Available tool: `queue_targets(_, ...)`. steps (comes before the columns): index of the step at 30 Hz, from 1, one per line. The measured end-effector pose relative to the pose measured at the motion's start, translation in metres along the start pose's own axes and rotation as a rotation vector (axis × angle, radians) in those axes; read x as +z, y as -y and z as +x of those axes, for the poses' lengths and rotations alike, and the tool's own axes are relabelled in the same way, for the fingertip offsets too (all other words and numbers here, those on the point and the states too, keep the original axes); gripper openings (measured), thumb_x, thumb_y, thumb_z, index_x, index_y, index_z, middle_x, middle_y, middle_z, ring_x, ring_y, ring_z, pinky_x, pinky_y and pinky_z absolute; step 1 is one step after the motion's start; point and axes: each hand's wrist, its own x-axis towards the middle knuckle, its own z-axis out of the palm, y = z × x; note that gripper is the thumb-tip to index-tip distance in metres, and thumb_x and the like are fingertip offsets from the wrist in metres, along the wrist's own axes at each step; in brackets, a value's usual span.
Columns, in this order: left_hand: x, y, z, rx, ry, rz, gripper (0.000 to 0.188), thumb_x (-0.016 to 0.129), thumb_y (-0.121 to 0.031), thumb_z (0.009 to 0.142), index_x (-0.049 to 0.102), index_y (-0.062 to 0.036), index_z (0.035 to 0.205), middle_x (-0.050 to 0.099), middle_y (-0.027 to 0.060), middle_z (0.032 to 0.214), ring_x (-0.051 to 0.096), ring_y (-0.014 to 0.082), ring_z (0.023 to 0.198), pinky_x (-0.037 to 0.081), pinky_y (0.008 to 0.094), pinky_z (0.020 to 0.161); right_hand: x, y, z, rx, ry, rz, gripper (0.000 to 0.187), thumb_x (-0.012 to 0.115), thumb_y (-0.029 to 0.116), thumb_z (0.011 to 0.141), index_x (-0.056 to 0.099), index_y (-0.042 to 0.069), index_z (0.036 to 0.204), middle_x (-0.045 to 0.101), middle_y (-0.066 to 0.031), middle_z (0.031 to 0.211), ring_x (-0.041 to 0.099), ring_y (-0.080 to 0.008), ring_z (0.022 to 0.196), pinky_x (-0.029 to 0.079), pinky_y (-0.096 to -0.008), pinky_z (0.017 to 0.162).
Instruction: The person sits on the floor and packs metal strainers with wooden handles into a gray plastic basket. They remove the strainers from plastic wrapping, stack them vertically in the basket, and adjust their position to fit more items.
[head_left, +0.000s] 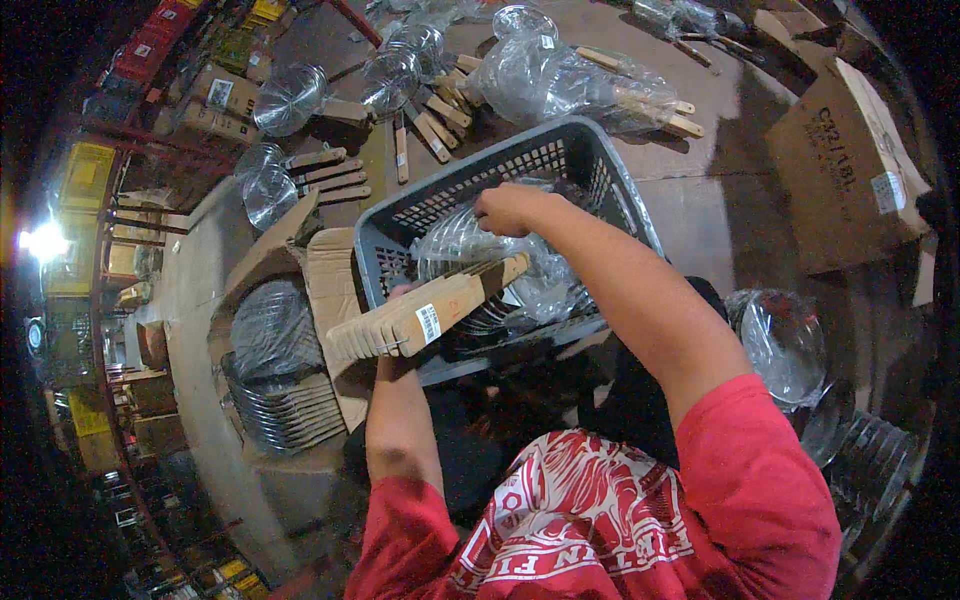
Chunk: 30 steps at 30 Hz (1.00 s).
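Observation:
A stack of wooden-handled round metal utensils [455,245], partly wrapped in clear plastic [560,265], sits tilted in a grey plastic basket [372,240]. Its flat wooden handles [385,325] stick out over the basket's near left side, with a barcode label on the front one. My left hand [400,291] is closed round these handles from behind and below, mostly hidden by them. Over the middle of the basket my right hand [515,211] has its fingers curled down at the plastic and the metal rims. Its fingertips are partly hidden.
Left of the basket, an opened cardboard box [335,265] holds another stack of utensils [275,330]. More wooden-handled pieces [560,85] lie on the floor beyond. A large carton [840,170] stands right, above wrapped round pieces [780,345]. Shelving [100,200] lines the far left.

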Motion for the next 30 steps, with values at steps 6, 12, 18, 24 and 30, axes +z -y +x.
queue_targets(6, -0.003, 0.007, 0.001, 0.083, -0.028, -0.007, 0.022, 0.059, -0.024, 0.094, 0.072, -0.0080, 0.101, 0.072, 0.0067, 0.088, 0.068, 0.0184, 0.071, 0.055, 0.0337, 0.070, 0.011, 0.003, 0.001, -0.004, -0.079, 0.020, 0.026, 0.059, 0.018, 0.085, 0.074, 0.010, 0.105, 0.072, -0.0190, 0.106, 0.070, -0.0372, 0.098, 0.055, -0.0480, 0.085)
queue_targets(12, -0.010, 0.016, 0.014, 0.110, -0.175, 0.158, 0.021, 0.060, -0.026, 0.092, 0.072, -0.0086, 0.095, 0.072, 0.0072, 0.085, 0.068, 0.0196, 0.069, 0.055, 0.0344, 0.069, 0.019, -0.002, 0.009, 0.027, -0.066, 0.006, 0.030, 0.060, 0.011, 0.082, 0.073, 0.011, 0.109, 0.071, -0.0191, 0.109, 0.069, -0.0374, 0.101, 0.055, -0.0486, 0.086)
queue_targets(18, -0.007, 0.017, 0.014, 0.119, -0.247, 0.273, 0.021, 0.062, -0.027, 0.090, 0.073, -0.0093, 0.090, 0.071, 0.0077, 0.081, 0.068, 0.0209, 0.068, 0.055, 0.0352, 0.068, 0.021, -0.002, 0.006, 0.027, -0.117, 0.027, 0.032, 0.061, 0.010, 0.081, 0.072, 0.010, 0.111, 0.071, -0.0198, 0.112, 0.069, -0.0387, 0.103, 0.055, -0.0491, 0.087)
queue_targets(24, -0.013, 0.018, 0.015, 0.087, -0.256, 0.453, 0.021, 0.064, -0.028, 0.087, 0.073, -0.0100, 0.084, 0.071, 0.0082, 0.078, 0.068, 0.0221, 0.067, 0.054, 0.0359, 0.067, 0.027, 0.005, 0.007, 0.044, -0.213, 0.027, 0.032, 0.060, 0.009, 0.082, 0.071, 0.010, 0.112, 0.071, -0.0194, 0.110, 0.069, -0.0383, 0.103, 0.056, -0.0499, 0.087)
queue_targets(30, -0.009, 0.021, 0.000, 0.014, -0.142, 0.848, 0.022, 0.065, -0.030, 0.085, 0.073, -0.0106, 0.078, 0.070, 0.0087, 0.075, 0.068, 0.0234, 0.066, 0.054, 0.0367, 0.067, 0.027, 0.001, 0.001, 0.014, -0.212, -0.011, 0.030, 0.058, 0.009, 0.084, 0.070, 0.010, 0.111, 0.071, -0.0202, 0.108, 0.069, -0.0385, 0.102, 0.056, -0.0500, 0.085)
